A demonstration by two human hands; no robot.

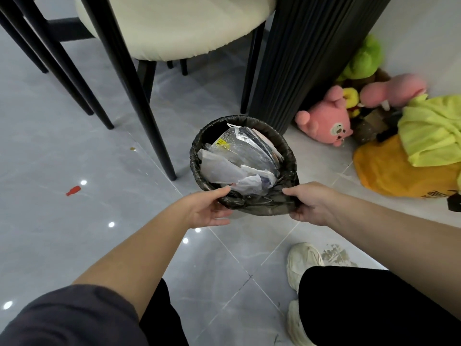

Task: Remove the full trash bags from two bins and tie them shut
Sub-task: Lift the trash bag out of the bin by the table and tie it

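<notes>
- Trash bag (252, 208): black — white and silvery wrappers (237, 158) inside, one yellow label (220, 143).
- Floor (62, 158): grey marbled tiles, paler at its right edge.
- Chair (179, 26): cream seat, black legs.
- Plush toy (324, 121): pink.
- Cloth (431, 131): lime — over an orange sack (389, 171).

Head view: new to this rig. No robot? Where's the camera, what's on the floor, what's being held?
No robot here: a person works with bare hands. The one camera sits on their head and looks forward and down, so both arms come in from the bottom edge. The left hand and right hand each grip the black bag where it folds over the near rim of a small bin. The bag sits in the bin, not yet tied, and holds paper and plastic trash. Around it are a tiled floor, a chair and plush toys. The person's shoe shows lower right.
</notes>
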